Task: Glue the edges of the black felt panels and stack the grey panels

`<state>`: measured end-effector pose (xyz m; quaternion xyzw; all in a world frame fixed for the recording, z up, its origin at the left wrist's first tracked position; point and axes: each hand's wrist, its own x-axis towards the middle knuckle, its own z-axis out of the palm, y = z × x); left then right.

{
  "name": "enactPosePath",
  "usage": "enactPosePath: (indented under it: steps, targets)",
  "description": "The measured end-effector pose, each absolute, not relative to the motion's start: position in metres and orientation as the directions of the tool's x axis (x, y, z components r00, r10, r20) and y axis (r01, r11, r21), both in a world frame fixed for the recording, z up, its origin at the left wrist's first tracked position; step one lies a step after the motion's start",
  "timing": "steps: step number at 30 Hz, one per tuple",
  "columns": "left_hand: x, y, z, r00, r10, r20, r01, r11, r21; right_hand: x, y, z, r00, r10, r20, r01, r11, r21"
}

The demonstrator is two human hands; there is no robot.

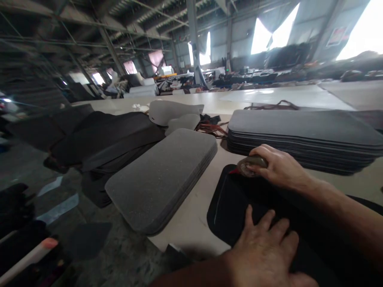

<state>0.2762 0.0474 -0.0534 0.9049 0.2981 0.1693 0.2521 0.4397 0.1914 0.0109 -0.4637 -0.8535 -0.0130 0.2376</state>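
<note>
At the far left, dark fabric pieces (98,139) lie in a loose heap on the long pale table (194,215), some of them hanging over its edge. Next to them, toward the middle, sits a stack of grey foam pads (161,179) with rounded corners, turned at an angle and reaching the table edge. Behind it are some light grey shaped pieces (173,113) and a tangle of reddish cord (211,128).

Further right, a black panel (230,203) lies flat on the table in front of the person. The left hand (266,247) rests open on it, fingers spread, pressing it down. The right hand (277,167) is closed around a small round tool (250,165) at the far corner of the panel; a bit of red shows just under the tool. I cannot tell what kind of tool it is.

Behind the right hand stands a tall stack of dark grey pads (302,137).

I think the step in hand is working the corner of the panel with the tool. The next move probably needs the left hand to keep the panel steady while the tool follows the edge.
</note>
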Motion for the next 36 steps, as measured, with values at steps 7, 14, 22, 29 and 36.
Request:
enactPosePath:
  steps: [7, 14, 22, 29, 36]
  targets:
    - [0.278, 0.049, -0.057, 0.759, 0.635, 0.145, 0.456, -0.677, 0.578, 0.446, 0.21, 0.017, -0.393, 0.832, 0.391, 0.86, 0.483, -0.164]
    - [0.278, 0.051, -0.055, 0.758, 0.645, 0.093, 0.489, -0.658, 0.573, 0.452, 0.21, 0.03, -0.389, 0.862, 0.323, 0.884, 0.448, -0.131]
    - [0.279, 0.05, -0.059, 0.729, 0.68, 0.08, 0.539, -0.642, 0.545, 0.487, 0.19, 0.053, -0.351, 0.899, 0.262, 0.918, 0.385, -0.09]
    - [0.281, 0.051, -0.068, 0.679, 0.731, 0.069, 0.61, -0.614, 0.5, 0.548, 0.151, 0.057, -0.229, 0.943, 0.242, 0.965, 0.253, -0.072]
    - [0.284, 0.05, -0.065, 0.608, 0.793, 0.035, 0.725, -0.573, 0.381, 0.609, 0.114, 0.054, -0.08, 0.971, 0.225, 0.993, 0.096, -0.063]
